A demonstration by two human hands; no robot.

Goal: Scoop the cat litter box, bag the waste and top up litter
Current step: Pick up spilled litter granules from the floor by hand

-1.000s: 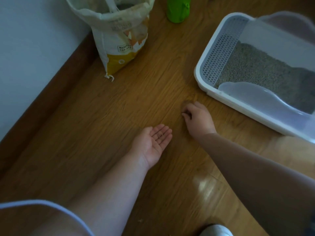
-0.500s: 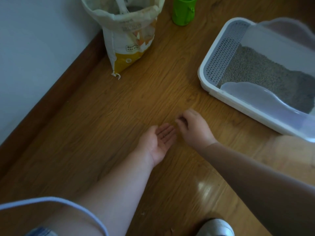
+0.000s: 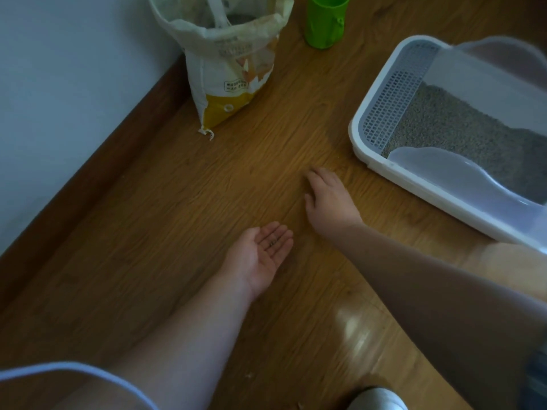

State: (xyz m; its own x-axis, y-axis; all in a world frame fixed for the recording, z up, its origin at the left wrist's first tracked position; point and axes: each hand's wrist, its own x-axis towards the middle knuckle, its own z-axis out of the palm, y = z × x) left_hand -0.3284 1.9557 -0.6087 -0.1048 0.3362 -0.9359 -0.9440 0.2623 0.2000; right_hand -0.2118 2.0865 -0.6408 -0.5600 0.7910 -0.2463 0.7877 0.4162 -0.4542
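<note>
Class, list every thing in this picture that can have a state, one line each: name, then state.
Litter bag: upright, top open.
Green cup: upright on the floor.
Litter box: on the floor, grey litter inside.
Left hand: palm up, open, a few grains on its fingers.
Right hand: palm down, fingers loosely bent, fingertips at the floor.

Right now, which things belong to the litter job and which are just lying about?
Job: white plastic litter box; open white-and-yellow litter bag; grey litter grains in the upturned left hand.
Lying about: green plastic cup; white shoe toe.
</note>
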